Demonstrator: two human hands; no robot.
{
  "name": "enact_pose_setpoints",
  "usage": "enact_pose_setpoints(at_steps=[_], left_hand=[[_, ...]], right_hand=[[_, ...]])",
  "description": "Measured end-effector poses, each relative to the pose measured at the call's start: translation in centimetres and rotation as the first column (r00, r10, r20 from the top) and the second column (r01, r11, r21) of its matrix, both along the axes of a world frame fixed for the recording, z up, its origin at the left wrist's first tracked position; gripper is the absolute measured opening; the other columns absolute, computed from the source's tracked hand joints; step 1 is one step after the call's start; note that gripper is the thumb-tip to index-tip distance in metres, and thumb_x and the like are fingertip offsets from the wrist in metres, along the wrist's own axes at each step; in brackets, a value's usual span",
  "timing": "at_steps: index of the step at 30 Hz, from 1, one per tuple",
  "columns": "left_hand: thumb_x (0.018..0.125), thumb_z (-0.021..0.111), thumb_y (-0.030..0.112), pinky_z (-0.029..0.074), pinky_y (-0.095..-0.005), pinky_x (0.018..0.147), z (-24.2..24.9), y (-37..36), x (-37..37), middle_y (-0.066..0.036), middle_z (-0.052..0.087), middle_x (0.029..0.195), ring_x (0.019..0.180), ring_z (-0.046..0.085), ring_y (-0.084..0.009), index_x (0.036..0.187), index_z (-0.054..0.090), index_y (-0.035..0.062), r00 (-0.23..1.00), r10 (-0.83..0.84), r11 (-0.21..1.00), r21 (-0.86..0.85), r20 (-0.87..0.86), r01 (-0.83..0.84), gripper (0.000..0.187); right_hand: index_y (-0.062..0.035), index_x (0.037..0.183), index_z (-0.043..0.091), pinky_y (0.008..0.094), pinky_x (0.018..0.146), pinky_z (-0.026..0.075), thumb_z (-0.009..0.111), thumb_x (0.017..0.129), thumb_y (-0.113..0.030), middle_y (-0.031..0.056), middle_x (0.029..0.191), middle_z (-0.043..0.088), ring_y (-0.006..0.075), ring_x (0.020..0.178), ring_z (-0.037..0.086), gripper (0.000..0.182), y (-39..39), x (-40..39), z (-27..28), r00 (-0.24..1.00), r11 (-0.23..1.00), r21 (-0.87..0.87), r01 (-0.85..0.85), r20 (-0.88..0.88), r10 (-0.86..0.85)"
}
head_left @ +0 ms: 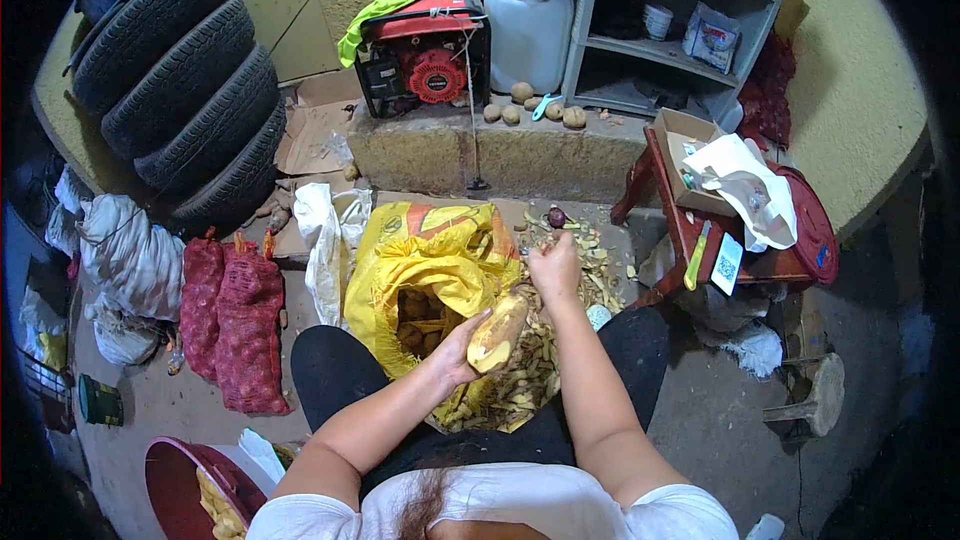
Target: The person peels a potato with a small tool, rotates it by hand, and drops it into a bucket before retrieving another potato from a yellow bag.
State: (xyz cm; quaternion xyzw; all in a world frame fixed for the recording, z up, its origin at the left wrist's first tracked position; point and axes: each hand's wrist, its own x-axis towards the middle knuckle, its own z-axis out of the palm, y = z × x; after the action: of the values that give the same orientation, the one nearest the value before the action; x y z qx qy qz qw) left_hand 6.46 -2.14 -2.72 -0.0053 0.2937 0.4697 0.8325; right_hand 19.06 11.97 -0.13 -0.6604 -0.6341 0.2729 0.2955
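Left hand [452, 355] gripping potato [497, 334], right hand [554, 266] fisted, tool hidden

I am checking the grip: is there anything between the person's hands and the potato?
Nothing visible. The left hand holds the potato directly from below, and the right hand is closed just above its upper end.

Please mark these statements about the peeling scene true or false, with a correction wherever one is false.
1. The left hand holds a potato. True.
2. The yellow sack lies closed. False: its mouth is open, with potatoes inside.
3. The right hand is raised above the potato. True.
4. Peelings lie on the floor between the knees. True.
5. The red generator stands on the shelf. False: it stands on a stone ledge beside the shelf.
6. The tyres lie scattered. False: they are stacked.
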Motion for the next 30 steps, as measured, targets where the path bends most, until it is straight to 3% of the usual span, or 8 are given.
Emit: enact_pose_setpoints(at_steps=[2,8,10,12,14,18,25,30], left_hand=[[0.088,0.045,0.033,0.050,-0.0387,0.070,-0.5,0.0,-0.4,-0.010,0.059,0.099,0.082,0.060,-0.0223,0.112,0.049,0.0059,1.000,0.009,1.000,-0.013,0.002,-0.009,0.037],[0.087,0.038,0.045,0.047,-0.0439,0.063,-0.2,0.7,-2.0,-0.015,0.054,0.101,0.084,0.055,-0.0305,0.121,0.041,0.0126,0.997,0.045,0.997,0.058,0.055,-0.048,0.047],[0.086,0.037,0.049,0.046,-0.0411,0.060,0.9,1.0,-1.8,-0.012,0.056,0.096,0.079,0.055,-0.0294,0.116,0.046,0.0138,0.993,0.114,0.993,-0.026,-0.040,-0.115,0.047],[0.085,0.038,0.049,0.044,-0.0430,0.067,-0.4,1.7,-2.6,-0.006,0.058,0.095,0.078,0.056,-0.0217,0.111,0.050,0.0166,0.991,0.133,0.991,0.006,-0.023,-0.133,0.043],[0.085,0.038,0.049,0.044,-0.0433,0.067,-0.3,2.1,-3.2,-0.006,0.059,0.094,0.079,0.056,-0.0238,0.109,0.051,0.0159,0.992,0.123,0.990,0.058,0.042,-0.125,0.043],[0.085,0.038,0.050,0.046,-0.0453,0.064,1.6,1.5,-2.8,-0.013,0.057,0.096,0.077,0.056,-0.0320,0.113,0.049,0.0121,0.987,0.156,0.987,0.016,0.040,-0.157,0.049],[0.084,0.041,0.048,0.045,-0.0500,0.073,0.8,1.3,-2.0,-0.010,0.054,0.108,0.088,0.054,-0.0296,0.119,0.045,0.0129,0.979,0.191,0.981,0.044,-0.070,-0.188,0.050],[0.090,0.034,0.041,0.042,-0.0533,0.078,1.6,1.2,-0.2,-0.009,0.054,0.108,0.096,0.053,-0.0274,0.117,0.046,0.0121,0.981,0.127,0.992,0.006,-0.144,-0.128,0.041]], right_hand=[[0.0021,0.099,0.047,0.0423,0.074,0.045,0.063,0.067,-0.021,0.0220,0.089,0.057,0.0364,0.083,0.057,0.043,1.7,1.4,-1.9,0.977,0.985,0.098,0.144,0.141,-0.157],[0.0001,0.091,0.052,0.0382,0.070,0.046,0.060,0.068,-0.018,0.0154,0.085,0.059,0.0295,0.078,0.058,0.030,1.9,2.0,-1.2,0.972,0.974,0.038,0.223,-0.080,-0.219],[-0.0001,0.098,0.057,0.0290,0.067,0.045,0.058,0.070,-0.015,0.0069,0.083,0.059,0.0185,0.075,0.058,0.032,0.2,1.1,0.8,0.677,0.943,0.018,-0.331,-0.691,0.251],[-0.0048,0.104,0.060,0.0221,0.065,0.044,0.056,0.071,-0.012,0.0031,0.085,0.059,0.0116,0.072,0.055,0.034,-2.9,1.2,4.6,0.597,0.624,-0.219,-0.750,-0.630,0.497],[-0.0081,0.108,0.059,0.0255,0.067,0.045,0.055,0.072,-0.013,0.0057,0.090,0.062,0.0138,0.073,0.057,0.036,-4.1,0.3,3.4,0.522,0.522,-0.138,-0.842,-0.457,0.721],[0.0023,0.098,0.059,0.0358,0.074,0.046,0.055,0.071,-0.028,0.0189,0.086,0.062,0.0281,0.081,0.060,0.042,-1.8,1.1,4.4,0.824,0.869,-0.334,-0.365,0.320,0.469],[0.0028,0.113,0.045,0.0383,0.078,0.044,0.059,0.071,-0.020,0.0223,0.098,0.056,0.0325,0.089,0.057,0.049,-2.3,-0.5,2.6,0.942,0.994,0.063,-0.092,-0.318,0.107],[0.0013,0.121,0.036,0.0388,0.085,0.041,0.062,0.067,-0.013,0.0226,0.107,0.049,0.0339,0.099,0.050,0.062,-5.3,-2.9,3.1,0.971,0.950,0.281,-0.137,-0.154,0.185]])
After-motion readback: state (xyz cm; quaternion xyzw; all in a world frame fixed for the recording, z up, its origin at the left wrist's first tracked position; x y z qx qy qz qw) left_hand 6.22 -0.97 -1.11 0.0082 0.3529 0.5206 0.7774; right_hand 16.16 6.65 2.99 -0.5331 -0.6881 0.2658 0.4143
